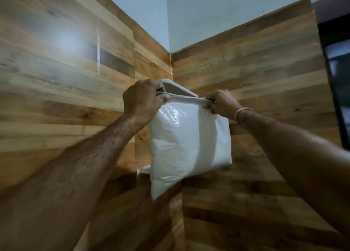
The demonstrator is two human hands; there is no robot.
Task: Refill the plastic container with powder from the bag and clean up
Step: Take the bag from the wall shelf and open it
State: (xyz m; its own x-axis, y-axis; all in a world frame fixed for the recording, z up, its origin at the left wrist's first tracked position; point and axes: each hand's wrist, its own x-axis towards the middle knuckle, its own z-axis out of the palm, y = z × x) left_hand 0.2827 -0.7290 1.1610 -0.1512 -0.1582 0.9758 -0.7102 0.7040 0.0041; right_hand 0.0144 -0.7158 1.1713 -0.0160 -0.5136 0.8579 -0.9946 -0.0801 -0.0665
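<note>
A clear plastic bag (186,142) full of white powder hangs in the air in front of a wood-panelled corner. My left hand (144,101) grips the bag's top edge at its left end. My right hand (220,103) pinches the same edge at its right end, and the edge is stretched taut between them. A flap of the bag's top (176,88) stands up behind the edge. The plastic container is not in view.
Wood-panelled walls (66,76) meet in a corner behind the bag, with a pale painted wall (208,13) above. A dark frame or doorway (337,70) stands at the right edge. A white scrap (144,170) shows just behind the bag's lower left.
</note>
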